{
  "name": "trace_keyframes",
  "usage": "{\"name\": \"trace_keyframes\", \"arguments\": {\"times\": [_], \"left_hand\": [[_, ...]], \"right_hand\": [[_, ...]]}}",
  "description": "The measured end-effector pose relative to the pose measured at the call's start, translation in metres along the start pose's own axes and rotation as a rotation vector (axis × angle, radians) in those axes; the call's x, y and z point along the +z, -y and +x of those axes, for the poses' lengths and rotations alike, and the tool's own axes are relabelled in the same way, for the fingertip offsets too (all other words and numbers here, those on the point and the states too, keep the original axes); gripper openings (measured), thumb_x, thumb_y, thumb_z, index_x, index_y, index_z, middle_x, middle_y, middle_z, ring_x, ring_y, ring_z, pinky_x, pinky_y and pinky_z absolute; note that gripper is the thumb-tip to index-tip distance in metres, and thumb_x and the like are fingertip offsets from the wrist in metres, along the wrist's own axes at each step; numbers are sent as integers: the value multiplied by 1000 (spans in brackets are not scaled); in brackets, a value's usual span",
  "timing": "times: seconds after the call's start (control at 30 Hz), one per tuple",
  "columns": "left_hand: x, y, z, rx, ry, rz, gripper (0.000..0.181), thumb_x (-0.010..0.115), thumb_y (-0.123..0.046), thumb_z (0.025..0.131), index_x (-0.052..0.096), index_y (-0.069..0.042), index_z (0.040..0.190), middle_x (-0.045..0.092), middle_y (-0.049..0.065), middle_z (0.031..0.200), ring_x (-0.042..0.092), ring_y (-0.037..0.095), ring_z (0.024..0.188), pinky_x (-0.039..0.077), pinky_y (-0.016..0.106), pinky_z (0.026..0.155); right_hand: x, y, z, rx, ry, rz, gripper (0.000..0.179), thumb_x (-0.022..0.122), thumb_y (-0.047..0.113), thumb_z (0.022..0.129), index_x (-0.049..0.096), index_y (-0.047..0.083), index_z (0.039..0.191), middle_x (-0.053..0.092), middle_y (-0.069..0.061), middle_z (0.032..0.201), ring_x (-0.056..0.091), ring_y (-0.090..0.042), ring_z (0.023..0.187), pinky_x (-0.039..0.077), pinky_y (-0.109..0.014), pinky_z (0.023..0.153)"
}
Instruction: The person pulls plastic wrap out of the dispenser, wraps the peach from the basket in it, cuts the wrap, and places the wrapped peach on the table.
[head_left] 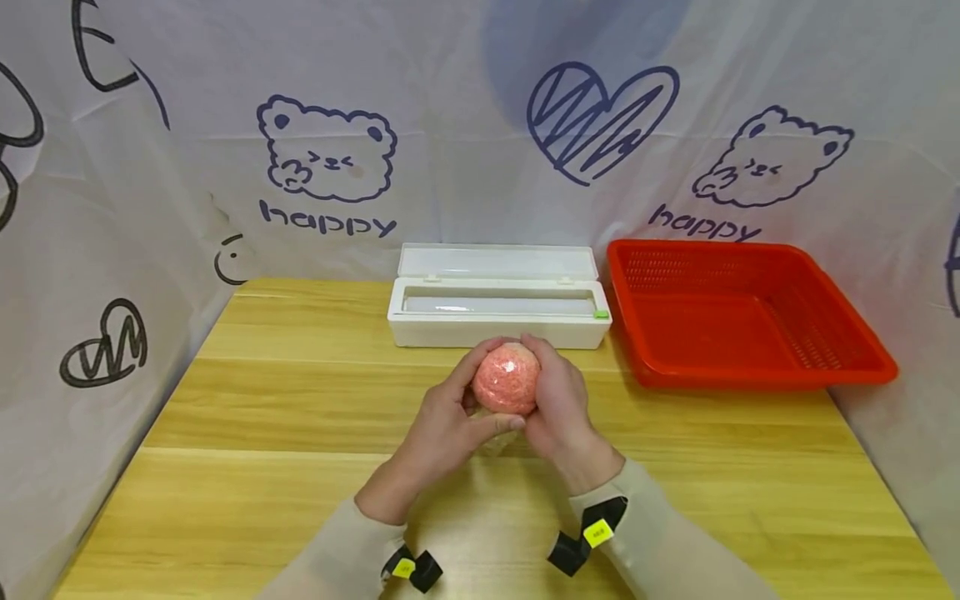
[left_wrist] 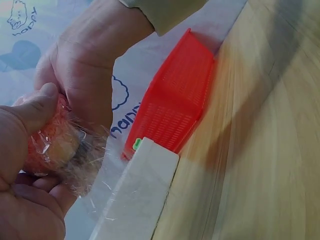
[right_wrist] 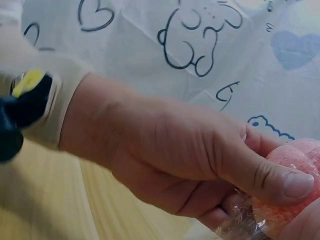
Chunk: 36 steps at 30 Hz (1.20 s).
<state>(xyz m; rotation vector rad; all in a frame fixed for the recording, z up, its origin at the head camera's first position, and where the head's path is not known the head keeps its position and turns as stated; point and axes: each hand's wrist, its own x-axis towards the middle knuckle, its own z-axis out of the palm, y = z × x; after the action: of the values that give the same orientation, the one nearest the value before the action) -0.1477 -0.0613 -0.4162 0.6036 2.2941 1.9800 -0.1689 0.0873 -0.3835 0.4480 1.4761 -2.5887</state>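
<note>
Both hands hold a round pinkish-red ball, its exact kind unclear, wrapped in clear plastic film. The left hand grips it from the left, thumb along the near side. On the other side, the right hand curls round it. Loose, crumpled film bunches out beneath the ball in the left wrist view, where a paler patch of its surface shows. In the right wrist view, the right thumb presses on the wrapped ball. Behind the hands stands a white cling film dispenser, lid up, with a roll inside.
A red plastic basket with perforated sides stands at the back right, beside the dispenser. The wooden table meets a white printed cloth at the back and sides. A small green cutter sits at the dispenser's right end.
</note>
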Motion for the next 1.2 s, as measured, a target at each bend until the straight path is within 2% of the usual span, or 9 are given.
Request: {"name": "trace_keyframes", "arguments": {"times": [0.13,0.33,0.4,0.47,0.57,0.7,0.93,1.07,1.2], "left_hand": [[0,-1,0,1,-14,12,89,90,-9,83,46,-29,158,56,7,153,67,22,122,56,30,102],[0,-1,-1,-74,-48,-53,88,90,-7,83,44,-17,158,57,11,152,65,26,129,56,28,102],[0,0,-1,-106,-66,-66,87,90,-8,83,44,-13,157,58,12,151,66,27,129,57,27,100],[0,1,-1,-119,-76,-48,85,90,-11,84,44,-12,156,59,11,150,65,26,130,57,27,99],[0,1,0,-124,-80,27,84,91,-19,84,47,-17,155,62,9,147,67,24,128,58,30,99],[-1,-2,2,-145,-84,227,84,93,-32,81,50,-21,152,69,8,135,70,21,117,61,36,95],[0,-6,8,-129,-153,487,89,97,-39,73,56,-10,146,60,9,116,54,28,107,48,39,86],[4,-7,10,-126,-152,528,88,97,-39,74,55,-4,143,58,12,120,49,29,111,48,42,89],[3,-8,10,-121,-96,463,95,95,-31,79,44,-5,154,53,17,141,53,32,125,52,47,102]], "right_hand": [[0,0,2,3,-29,37,29,57,22,106,67,-1,120,65,-6,122,61,-19,113,57,-32,97],[-7,-2,6,44,153,38,42,48,33,111,61,-1,131,63,-9,133,62,-19,120,57,-31,100],[-7,-5,6,-25,211,-45,47,45,37,112,60,-3,133,64,-9,129,64,-19,115,59,-29,95],[-6,-9,6,-133,205,-163,49,44,39,112,64,-2,127,67,-6,119,65,-17,107,60,-27,88],[-5,-14,7,-299,125,-394,46,42,39,112,69,2,109,66,-3,99,62,-15,94,55,-25,78],[-6,-15,11,-341,4,-565,50,40,38,112,72,4,95,66,-2,85,60,-16,85,51,-26,71],[-6,-14,17,-160,118,-266,48,41,35,113,64,-5,126,65,-8,120,61,-17,106,58,-25,87],[-4,-17,19,-207,32,-353,43,43,33,110,70,0,112,66,-3,104,61,-16,95,56,-24,78],[-6,-19,22,-224,-25,-445,44,42,31,110,73,1,102,68,-2,92,61,-15,87,54,-25,71]]}}
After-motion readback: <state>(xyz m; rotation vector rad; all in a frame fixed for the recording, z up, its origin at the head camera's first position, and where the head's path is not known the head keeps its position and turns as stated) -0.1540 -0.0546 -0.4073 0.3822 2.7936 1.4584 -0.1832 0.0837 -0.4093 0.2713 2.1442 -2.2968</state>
